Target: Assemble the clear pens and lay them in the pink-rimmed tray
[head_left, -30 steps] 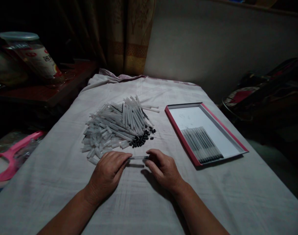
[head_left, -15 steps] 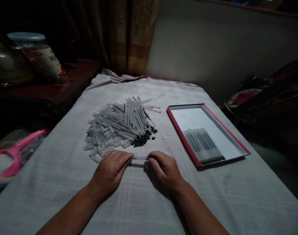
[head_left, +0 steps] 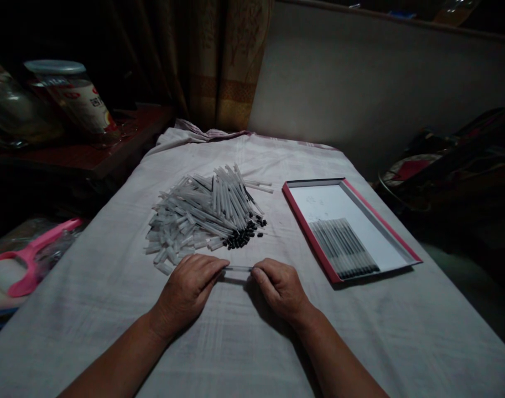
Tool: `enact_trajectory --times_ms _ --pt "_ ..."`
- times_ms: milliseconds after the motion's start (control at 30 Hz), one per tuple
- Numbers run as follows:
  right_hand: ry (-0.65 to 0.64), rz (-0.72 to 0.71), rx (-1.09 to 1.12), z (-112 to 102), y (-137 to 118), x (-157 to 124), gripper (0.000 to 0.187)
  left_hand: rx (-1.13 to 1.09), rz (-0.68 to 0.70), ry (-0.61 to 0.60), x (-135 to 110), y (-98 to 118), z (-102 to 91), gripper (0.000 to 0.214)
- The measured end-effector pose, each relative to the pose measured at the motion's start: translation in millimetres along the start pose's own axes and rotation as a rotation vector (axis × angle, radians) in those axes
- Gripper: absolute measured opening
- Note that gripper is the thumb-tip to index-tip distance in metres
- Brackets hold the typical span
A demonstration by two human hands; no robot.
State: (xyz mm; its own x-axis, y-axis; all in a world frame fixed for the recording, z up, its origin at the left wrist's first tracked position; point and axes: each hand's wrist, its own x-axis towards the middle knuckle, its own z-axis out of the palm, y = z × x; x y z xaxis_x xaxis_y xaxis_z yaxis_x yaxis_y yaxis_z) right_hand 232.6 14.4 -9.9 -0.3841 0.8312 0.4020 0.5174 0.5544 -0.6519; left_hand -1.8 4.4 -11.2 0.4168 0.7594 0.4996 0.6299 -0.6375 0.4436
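Between my two hands a thin, translucent pen is held level just above the cloth. My left hand pinches its left end, and my right hand grips the right end; both ends are hidden by fingers. Just beyond my hands lies a heap of clear pen barrels with translucent caps at its left front. Small black end plugs are piled at its right front. To the right, a shallow red-edged box lid contains a row of pens laid side by side, black ends toward me.
A pale checked cloth covers the table. On the left, a dark red cabinet bears a lidded jar; a pink-handled object sits lower down. Behind are a curtain and a grey wall.
The view has shifted slightly. Both hands keep their hold on the pen, and the left fingers sit slightly farther right along it. The heap and box lid look unchanged.
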Motion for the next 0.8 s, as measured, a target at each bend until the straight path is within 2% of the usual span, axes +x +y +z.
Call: enact_trajectory --times_ms 167,367,467,567,633,733,800 --pt "0.012 0.03 0.014 0.0 -0.9 -0.2 0.018 0.002 0.006 0.012 0.6 0.8 -0.2 0.022" --pt "0.025 0.011 -0.008 0.6 0.5 -0.5 0.021 0.025 0.032 0.01 0.2 -0.9 0.6 0.021" --pt "0.027 0.045 0.027 2.5 0.6 -1.6 0.016 0.024 0.032 0.019 -0.1 -0.2 1.0 0.021" --pt "0.011 0.016 0.038 7.5 -0.8 -2.7 0.03 0.022 0.042 -0.001 0.2 2.2 1.7 0.021" --pt "-0.01 -0.036 0.011 10.7 -1.9 -3.0 0.026 0.031 0.053 -0.025 0.9 2.6 1.1 0.021" --pt "-0.004 -0.044 -0.01 10.9 -1.3 -2.4 0.019 0.078 0.033 -0.026 1.6 -3.3 -4.7 0.02" --pt "0.036 -0.007 0.002 7.2 1.0 -1.5 0.019 0.141 -0.005 0.021 1.3 -12.3 -12.0 0.02"
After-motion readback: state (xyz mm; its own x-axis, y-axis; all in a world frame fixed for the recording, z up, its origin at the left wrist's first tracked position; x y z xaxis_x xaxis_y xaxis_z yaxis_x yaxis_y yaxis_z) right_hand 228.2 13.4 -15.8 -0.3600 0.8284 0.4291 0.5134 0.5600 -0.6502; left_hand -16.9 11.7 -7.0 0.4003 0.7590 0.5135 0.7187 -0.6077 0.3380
